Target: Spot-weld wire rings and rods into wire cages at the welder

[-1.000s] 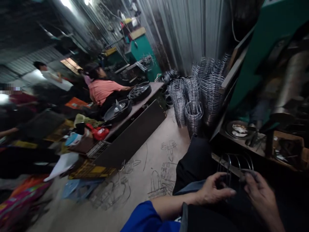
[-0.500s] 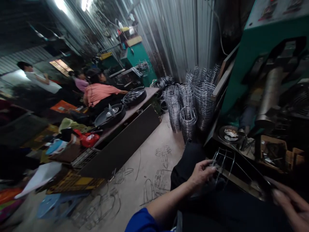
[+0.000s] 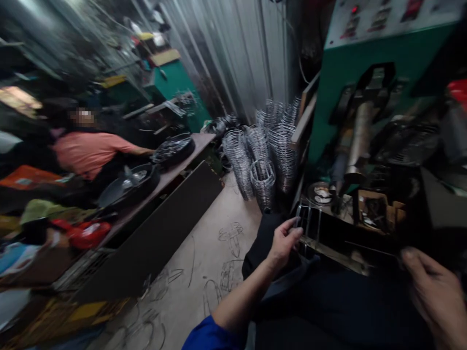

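Observation:
My left hand pinches the near side of a small bent-wire frame, which stands up above my dark-clothed lap. Further right, my right hand is closed, thumb against fingers. A thin straight wire runs up to its fingertips, though blur and dark clothing hide how it is gripped. Between the hands and the machine lies a flat bar. Behind the frame sits a round dish with white scraps.
A green machine with a metal cylinder stands ahead. Stacked wire baskets are beside it. Loose wire frames lie on the floor. At left, a person in a pink top reaches over a bench. A small box holds parts.
My view has swung right, so the bench, baskets and machine sit further left. My right hand has moved farther from the left one. The left hand still holds the wire frame.

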Tool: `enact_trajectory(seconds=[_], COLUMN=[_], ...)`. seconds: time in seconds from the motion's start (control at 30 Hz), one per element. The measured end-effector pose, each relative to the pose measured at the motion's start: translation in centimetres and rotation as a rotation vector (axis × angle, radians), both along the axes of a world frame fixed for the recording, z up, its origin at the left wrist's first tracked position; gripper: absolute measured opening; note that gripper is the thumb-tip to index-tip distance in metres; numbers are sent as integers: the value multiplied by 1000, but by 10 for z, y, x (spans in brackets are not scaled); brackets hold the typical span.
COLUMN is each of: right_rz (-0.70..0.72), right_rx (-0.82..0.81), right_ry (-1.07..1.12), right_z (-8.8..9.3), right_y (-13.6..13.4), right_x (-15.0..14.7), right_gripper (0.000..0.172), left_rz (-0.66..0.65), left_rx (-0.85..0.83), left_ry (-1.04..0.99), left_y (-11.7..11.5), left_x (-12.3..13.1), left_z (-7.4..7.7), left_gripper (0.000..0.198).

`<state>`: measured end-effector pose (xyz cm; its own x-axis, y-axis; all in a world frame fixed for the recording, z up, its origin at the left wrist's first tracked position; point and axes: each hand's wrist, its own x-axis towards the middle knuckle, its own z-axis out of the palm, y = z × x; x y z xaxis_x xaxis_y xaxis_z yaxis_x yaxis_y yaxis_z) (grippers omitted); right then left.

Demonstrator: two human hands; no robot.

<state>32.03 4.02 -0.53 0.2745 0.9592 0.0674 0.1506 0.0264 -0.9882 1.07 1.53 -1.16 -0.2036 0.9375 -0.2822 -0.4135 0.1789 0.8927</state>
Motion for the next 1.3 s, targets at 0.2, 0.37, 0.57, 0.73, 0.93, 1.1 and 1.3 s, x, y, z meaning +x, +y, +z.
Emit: enact_trajectory(seconds=[0.2, 0.37, 0.57, 0.73, 0.93, 1.1, 1.3], right_rz=[37, 99, 148, 193, 213, 208, 202], right_rx=[90, 128, 99, 100, 115, 124, 146], right_ry=[-97, -158, -120, -111, -191, -204, -206], right_z=[29, 15, 7, 2, -10, -14, -14], right_y=[16, 35, 45, 63, 87, 99, 114], right_x=[-15, -20, -25, -29, -33, -33, -29], right_gripper=[49, 53, 55, 56, 60, 60, 58], left_rz=[46, 21, 7, -8, 10, 31, 55], left_rx=[-15, -14, 5, 36, 21, 1, 20], left_ry=[-149, -183, -104, -11, 12, 0, -37], left_y=[19, 27, 37, 49, 62, 71, 86], left_x=[6, 16, 26, 35, 42, 41, 45], left_z=[20, 36, 30, 6, -5, -3, -2], left_gripper=[58, 52, 55, 61, 67, 71, 74])
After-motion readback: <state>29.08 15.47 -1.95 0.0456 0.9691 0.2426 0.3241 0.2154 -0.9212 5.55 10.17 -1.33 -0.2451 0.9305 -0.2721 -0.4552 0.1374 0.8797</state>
